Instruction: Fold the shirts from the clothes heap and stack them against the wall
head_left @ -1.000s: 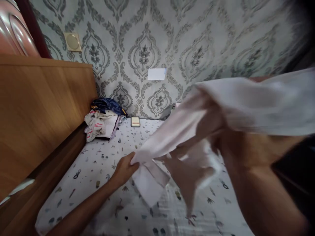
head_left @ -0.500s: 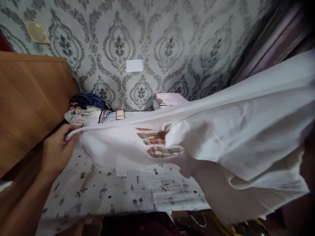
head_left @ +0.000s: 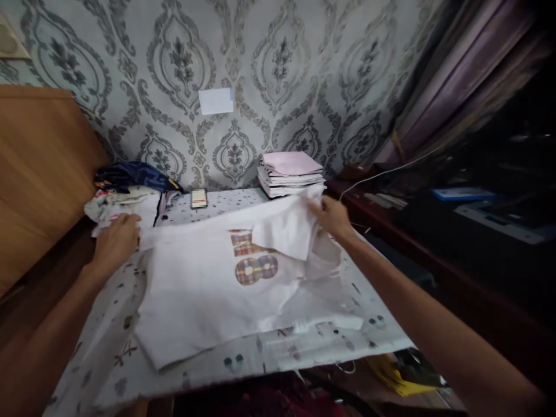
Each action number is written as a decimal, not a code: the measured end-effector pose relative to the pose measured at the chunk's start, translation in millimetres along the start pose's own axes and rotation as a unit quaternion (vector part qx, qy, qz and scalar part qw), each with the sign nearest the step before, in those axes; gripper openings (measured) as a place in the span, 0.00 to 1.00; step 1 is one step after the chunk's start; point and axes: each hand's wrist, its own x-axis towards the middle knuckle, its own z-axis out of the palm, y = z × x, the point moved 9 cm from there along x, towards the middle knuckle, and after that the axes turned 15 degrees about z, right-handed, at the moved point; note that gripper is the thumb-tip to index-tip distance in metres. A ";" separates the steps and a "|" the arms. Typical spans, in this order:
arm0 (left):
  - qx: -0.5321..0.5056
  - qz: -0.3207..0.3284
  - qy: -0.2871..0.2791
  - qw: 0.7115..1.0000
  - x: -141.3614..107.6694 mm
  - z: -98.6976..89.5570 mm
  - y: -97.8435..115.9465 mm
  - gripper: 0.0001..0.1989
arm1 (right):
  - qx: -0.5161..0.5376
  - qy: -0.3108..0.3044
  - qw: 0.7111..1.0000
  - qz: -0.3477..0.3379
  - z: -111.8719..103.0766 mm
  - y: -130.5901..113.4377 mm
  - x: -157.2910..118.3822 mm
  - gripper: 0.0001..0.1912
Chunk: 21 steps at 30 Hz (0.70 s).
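Observation:
A white shirt (head_left: pixel 195 289) with plaid patches lies spread over the patterned cloth on the table, its right part bunched and folded over. At its far left corner, my left hand (head_left: pixel 117 238) is closed on the fabric. My right hand (head_left: pixel 332 217) pinches the far right edge, slightly raised from the surface. Both hands are a little blurred.
Behind the shirt stand a folded stack of clothes (head_left: pixel 291 176) at right, a small card (head_left: pixel 198 198) and a loose clothes pile (head_left: pixel 134 179) at left. A wooden cabinet (head_left: pixel 39 168) borders the left; a dark surface with a cable lies right.
The shirt, held stretched up to the right before, has come down onto the cloth. My right hand has entered view holding its edge. The view has shifted rightward.

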 end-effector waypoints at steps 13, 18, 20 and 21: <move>-0.108 0.092 -0.052 0.989 -29.7 103.2 10.2 0.20 | -0.295 -0.338 0.879 -0.162 87.0 21.6 -106.7 0.21; -0.065 0.091 -0.065 0.992 -11.3 103.3 14.0 0.21 | -0.309 -0.285 0.899 -0.124 93.4 21.1 -85.5 0.14; -0.107 0.084 -0.041 0.990 -2.9 100.7 5.0 0.20 | -0.290 -0.268 0.913 -0.106 91.8 19.9 -66.0 0.12; -0.141 0.072 -0.029 0.987 2.2 100.1 -2.5 0.19 | -0.266 -0.257 0.925 -0.091 90.0 18.0 -52.3 0.12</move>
